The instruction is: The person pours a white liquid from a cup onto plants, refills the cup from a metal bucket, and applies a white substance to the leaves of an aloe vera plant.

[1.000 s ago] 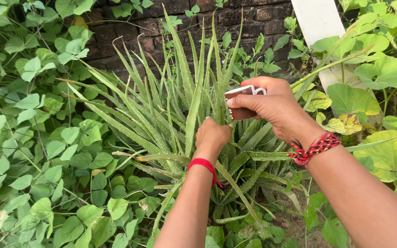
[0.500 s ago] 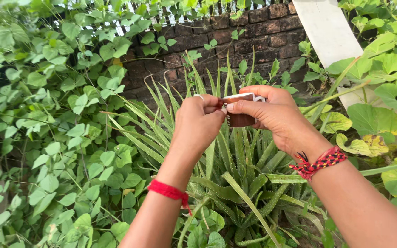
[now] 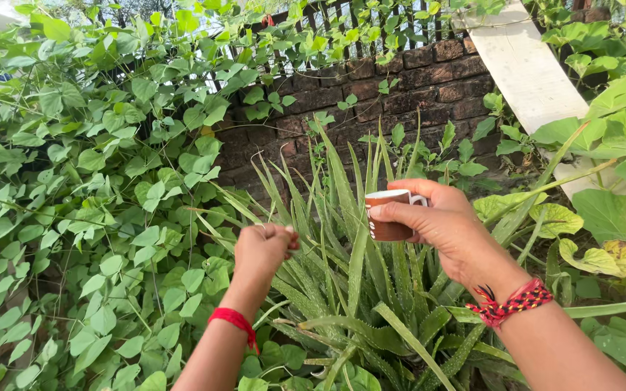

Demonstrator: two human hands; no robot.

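R hand [image 3: 440, 228] grips brown cup [image 3: 387, 215]; L hand [image 3: 262, 250] fisted nr aloe [image 3: 360, 289]

Dark brick wall [image 3: 400, 87] runs across the back, a fence [image 3: 371, 18] of dark bars on top. Leafy green vines [image 3: 74, 181] smother the left side, and a white plank [image 3: 530, 72] leans tilted at upper right among broad leaves [image 3: 610, 210].

Soft, even daylight fills the scene, bright without harsh sun. The sky burns out white at the top left corner and behind the fence [image 3: 371, 18] along the top. Shadows stay faint; the brick wall [image 3: 414, 87] sits dimmer than the leaves [image 3: 110, 217]. The white plank [image 3: 530, 69] looks slightly washed out. Focus is sharp throughout, with little blur and mild stretching toward the edges.
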